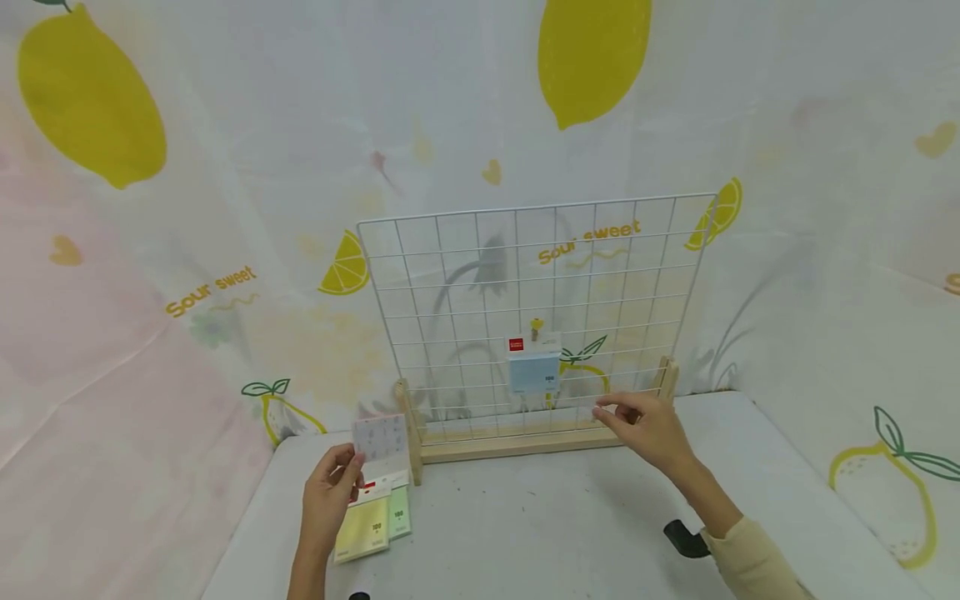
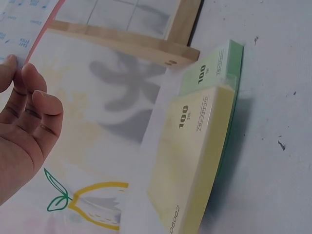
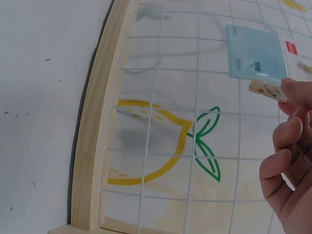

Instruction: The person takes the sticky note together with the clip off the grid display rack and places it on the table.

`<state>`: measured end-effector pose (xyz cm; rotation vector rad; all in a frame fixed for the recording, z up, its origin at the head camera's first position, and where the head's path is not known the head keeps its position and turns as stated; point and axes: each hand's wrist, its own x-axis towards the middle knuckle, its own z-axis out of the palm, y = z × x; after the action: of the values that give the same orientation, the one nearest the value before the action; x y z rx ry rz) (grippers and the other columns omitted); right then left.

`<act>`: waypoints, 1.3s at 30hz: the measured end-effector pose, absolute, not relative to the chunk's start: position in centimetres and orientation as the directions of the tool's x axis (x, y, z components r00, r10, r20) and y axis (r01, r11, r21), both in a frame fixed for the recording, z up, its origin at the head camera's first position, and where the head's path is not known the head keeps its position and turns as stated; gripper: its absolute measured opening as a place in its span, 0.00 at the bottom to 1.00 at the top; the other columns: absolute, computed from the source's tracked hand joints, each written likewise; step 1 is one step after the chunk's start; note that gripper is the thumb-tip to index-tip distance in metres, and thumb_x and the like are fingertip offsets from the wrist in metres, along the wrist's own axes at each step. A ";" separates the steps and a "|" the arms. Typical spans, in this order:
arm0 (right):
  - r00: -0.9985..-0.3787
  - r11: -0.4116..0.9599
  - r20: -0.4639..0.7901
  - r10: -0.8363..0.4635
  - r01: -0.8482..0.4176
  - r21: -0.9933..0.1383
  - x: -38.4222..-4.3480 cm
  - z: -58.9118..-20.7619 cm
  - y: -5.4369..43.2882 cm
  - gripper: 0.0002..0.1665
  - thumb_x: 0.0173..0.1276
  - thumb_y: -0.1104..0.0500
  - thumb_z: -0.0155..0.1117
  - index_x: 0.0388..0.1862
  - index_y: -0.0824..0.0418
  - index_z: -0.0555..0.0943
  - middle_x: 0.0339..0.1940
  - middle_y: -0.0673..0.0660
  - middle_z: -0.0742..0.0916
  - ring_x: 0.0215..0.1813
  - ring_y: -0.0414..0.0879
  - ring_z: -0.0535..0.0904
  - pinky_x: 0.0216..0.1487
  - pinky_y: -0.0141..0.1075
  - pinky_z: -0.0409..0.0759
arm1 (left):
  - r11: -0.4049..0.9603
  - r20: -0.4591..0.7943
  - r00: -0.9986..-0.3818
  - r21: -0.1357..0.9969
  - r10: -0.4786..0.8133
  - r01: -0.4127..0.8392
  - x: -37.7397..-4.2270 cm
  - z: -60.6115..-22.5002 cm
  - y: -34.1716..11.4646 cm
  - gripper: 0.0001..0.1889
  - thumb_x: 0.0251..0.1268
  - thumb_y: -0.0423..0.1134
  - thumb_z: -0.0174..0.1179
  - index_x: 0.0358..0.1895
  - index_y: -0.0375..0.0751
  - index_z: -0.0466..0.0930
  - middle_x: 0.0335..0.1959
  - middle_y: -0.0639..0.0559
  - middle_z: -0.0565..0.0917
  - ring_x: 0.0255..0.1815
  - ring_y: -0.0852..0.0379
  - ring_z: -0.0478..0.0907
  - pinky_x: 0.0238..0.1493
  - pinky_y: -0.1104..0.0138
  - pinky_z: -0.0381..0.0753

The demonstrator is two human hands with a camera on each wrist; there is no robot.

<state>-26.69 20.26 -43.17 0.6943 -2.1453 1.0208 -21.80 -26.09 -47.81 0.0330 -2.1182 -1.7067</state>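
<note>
My left hand pinches a pink-edged sticky note pack by its edge, its printed back showing. Below that hand, a yellow sticky note pack overlaps a green sticky note pack on the table. Between thumb and index finger, my right hand pinches a small wooden clothespin, in front of the lower right of a white wire grid. A blue sticky note pack hangs on the grid from a clip with a yellow top.
Wooden feet and a wooden base bar hold the grid upright at the back of the white table. A black curved object lies by the right forearm. Lemon-printed cloth hangs behind and at the sides.
</note>
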 end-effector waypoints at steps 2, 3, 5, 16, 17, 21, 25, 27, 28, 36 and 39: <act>-0.643 0.562 0.745 -0.179 -0.688 -0.459 -26.6 -43.3 20.6 0.10 0.54 0.66 0.78 0.36 0.60 0.89 0.16 0.39 0.73 0.18 0.34 0.65 0.17 0.25 0.62 | 0.254 0.299 -0.909 0.940 -0.292 0.227 -21.8 -47.9 -26.2 0.09 0.72 0.36 0.60 0.48 0.35 0.78 0.32 0.47 0.77 0.24 0.59 0.75 0.22 0.69 0.75; -0.641 0.566 0.747 -0.178 -0.688 -0.455 -26.6 -43.4 20.7 0.10 0.54 0.66 0.78 0.36 0.60 0.89 0.16 0.39 0.73 0.19 0.34 0.66 0.17 0.25 0.62 | 0.256 0.296 -0.907 0.941 -0.301 0.222 -21.7 -48.0 -26.3 0.08 0.72 0.35 0.60 0.48 0.35 0.78 0.32 0.46 0.77 0.23 0.60 0.75 0.22 0.69 0.75; -0.632 0.566 0.754 -0.179 -0.694 -0.446 -26.5 -43.5 20.9 0.11 0.53 0.67 0.78 0.36 0.61 0.89 0.16 0.39 0.74 0.19 0.34 0.66 0.18 0.24 0.62 | 0.247 0.300 -0.903 0.942 -0.309 0.228 -21.6 -48.1 -26.4 0.08 0.71 0.35 0.60 0.47 0.33 0.78 0.31 0.46 0.76 0.23 0.60 0.74 0.21 0.69 0.74; -0.657 0.563 0.737 -0.158 -0.673 -0.479 -25.9 -44.4 21.7 0.10 0.52 0.67 0.78 0.33 0.58 0.88 0.15 0.38 0.74 0.17 0.33 0.65 0.16 0.25 0.62 | 0.257 0.268 -0.909 0.948 -0.319 0.189 -21.0 -48.6 -27.0 0.10 0.72 0.36 0.59 0.48 0.32 0.78 0.33 0.50 0.78 0.23 0.57 0.75 0.23 0.71 0.74; -0.660 0.567 0.734 -0.157 -0.669 -0.480 -25.9 -44.6 21.8 0.10 0.52 0.67 0.78 0.33 0.57 0.88 0.15 0.38 0.74 0.17 0.33 0.65 0.16 0.25 0.62 | 0.257 0.266 -0.908 0.948 -0.323 0.186 -21.0 -48.7 -27.1 0.09 0.72 0.35 0.59 0.48 0.32 0.78 0.32 0.51 0.78 0.23 0.56 0.75 0.22 0.71 0.73; -0.679 0.586 0.721 -0.142 -0.644 -0.491 -25.8 -45.2 22.4 0.11 0.52 0.67 0.78 0.33 0.56 0.88 0.16 0.38 0.75 0.17 0.33 0.66 0.17 0.25 0.63 | 0.252 0.244 -0.904 0.954 -0.350 0.160 -20.8 -49.1 -27.4 0.08 0.71 0.33 0.59 0.48 0.32 0.79 0.31 0.51 0.78 0.23 0.54 0.76 0.22 0.71 0.74; -0.677 0.584 0.725 -0.128 -0.642 -0.496 -25.6 -45.7 23.0 0.12 0.51 0.68 0.78 0.34 0.59 0.88 0.17 0.38 0.76 0.18 0.33 0.68 0.18 0.24 0.65 | 0.270 0.222 -0.902 0.955 -0.369 0.124 -20.8 -49.4 -27.6 0.08 0.71 0.33 0.59 0.49 0.33 0.79 0.35 0.46 0.79 0.25 0.55 0.77 0.23 0.71 0.75; -0.674 0.583 0.728 -0.124 -0.643 -0.496 -25.5 -46.0 23.2 0.12 0.51 0.69 0.78 0.35 0.60 0.88 0.17 0.39 0.76 0.18 0.33 0.67 0.18 0.24 0.64 | 0.282 0.216 -0.901 0.953 -0.376 0.110 -20.8 -49.4 -27.8 0.09 0.72 0.33 0.59 0.49 0.33 0.79 0.37 0.43 0.79 0.26 0.55 0.78 0.23 0.71 0.75; -0.676 0.583 0.727 -0.123 -0.642 -0.498 -25.4 -46.1 23.3 0.12 0.51 0.69 0.78 0.35 0.59 0.88 0.17 0.39 0.76 0.18 0.33 0.66 0.18 0.24 0.64 | 0.285 0.210 -0.901 0.953 -0.381 0.101 -20.8 -49.5 -27.8 0.09 0.72 0.33 0.59 0.49 0.33 0.78 0.37 0.42 0.79 0.26 0.55 0.77 0.23 0.71 0.75; -0.707 0.622 0.700 -0.099 -0.593 -0.511 -24.7 -46.8 24.2 0.14 0.52 0.68 0.78 0.36 0.55 0.88 0.16 0.38 0.77 0.18 0.33 0.67 0.18 0.25 0.64 | 0.272 0.177 -0.900 0.960 -0.397 0.069 -20.5 -49.9 -28.4 0.09 0.71 0.31 0.58 0.50 0.30 0.77 0.36 0.45 0.79 0.24 0.59 0.76 0.22 0.70 0.75; -0.709 0.633 0.699 -0.088 -0.582 -0.511 -24.6 -47.0 24.7 0.13 0.51 0.68 0.78 0.36 0.57 0.88 0.17 0.38 0.78 0.18 0.33 0.68 0.19 0.25 0.65 | 0.286 0.193 -0.899 0.955 -0.393 0.080 -20.4 -50.1 -28.6 0.10 0.71 0.31 0.59 0.50 0.29 0.77 0.34 0.49 0.79 0.23 0.61 0.75 0.21 0.70 0.75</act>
<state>-24.63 24.66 -46.97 0.5202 -2.2099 0.9949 -20.44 -28.58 -50.09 0.2818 -2.1691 -1.6450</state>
